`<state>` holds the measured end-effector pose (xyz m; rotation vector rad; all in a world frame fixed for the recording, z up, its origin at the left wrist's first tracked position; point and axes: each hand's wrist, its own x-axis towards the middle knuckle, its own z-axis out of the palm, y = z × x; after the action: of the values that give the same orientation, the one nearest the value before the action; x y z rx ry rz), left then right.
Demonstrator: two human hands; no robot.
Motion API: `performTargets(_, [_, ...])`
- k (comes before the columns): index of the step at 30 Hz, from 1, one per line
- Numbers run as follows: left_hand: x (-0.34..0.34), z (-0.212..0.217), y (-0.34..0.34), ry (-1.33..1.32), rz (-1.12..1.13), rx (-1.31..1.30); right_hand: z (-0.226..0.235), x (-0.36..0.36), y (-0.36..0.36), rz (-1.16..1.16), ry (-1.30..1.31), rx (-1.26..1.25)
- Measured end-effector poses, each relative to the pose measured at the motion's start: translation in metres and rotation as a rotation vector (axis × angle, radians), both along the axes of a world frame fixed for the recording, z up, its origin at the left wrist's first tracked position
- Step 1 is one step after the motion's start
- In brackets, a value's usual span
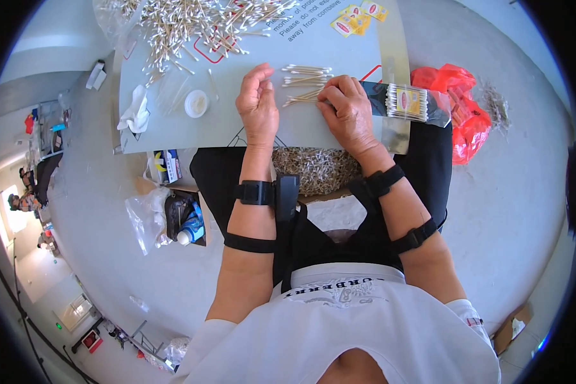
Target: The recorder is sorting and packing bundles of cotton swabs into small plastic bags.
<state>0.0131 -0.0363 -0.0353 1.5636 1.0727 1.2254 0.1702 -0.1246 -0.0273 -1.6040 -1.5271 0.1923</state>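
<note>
My right hand point(349, 112) rests on the grey board, fingers bent and closed on the right ends of some cotton swabs point(302, 98). More cotton swabs point(307, 69) lie in small rows just beyond them. To the left, my left hand point(258, 105) is loosely curled above the board, thumb apart from the fingers, with nothing visible in it. Right of my right hand, a clear plastic bag point(436, 109) lies on a dark strip, with a stack of swabs and a yellow card point(408, 102) at it. A big loose heap of cotton swabs point(185, 29) covers the far left.
Yellow cards point(360, 19) lie at the far right of the board point(173, 134). At the left are a small round white lid point(196, 103) and a crumpled tissue point(135, 110). Red plastic bags point(470, 137) sit beyond the right edge. A container of swabs point(315, 171) stands between my knees.
</note>
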Motion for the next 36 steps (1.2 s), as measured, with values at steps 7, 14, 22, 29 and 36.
performTargets(7, [-0.007,0.006,-0.012,0.246,0.042,0.129,-0.003,-0.002,0.001,-0.018,-0.054,0.028])
performTargets(14, [-0.013,0.008,-0.011,0.274,0.053,0.155,0.002,0.000,-0.007,0.044,0.017,0.015])
performTargets(22, [-0.020,0.013,-0.011,0.308,0.063,0.105,0.002,0.001,-0.009,0.060,0.070,0.011])
performTargets(29, [-0.021,0.020,-0.016,0.505,0.042,0.118,0.010,-0.001,0.003,0.040,-0.085,-0.102])
performTargets(36, [-0.022,0.023,-0.008,0.512,0.171,-0.015,0.013,0.004,0.019,0.170,-0.471,-0.151])
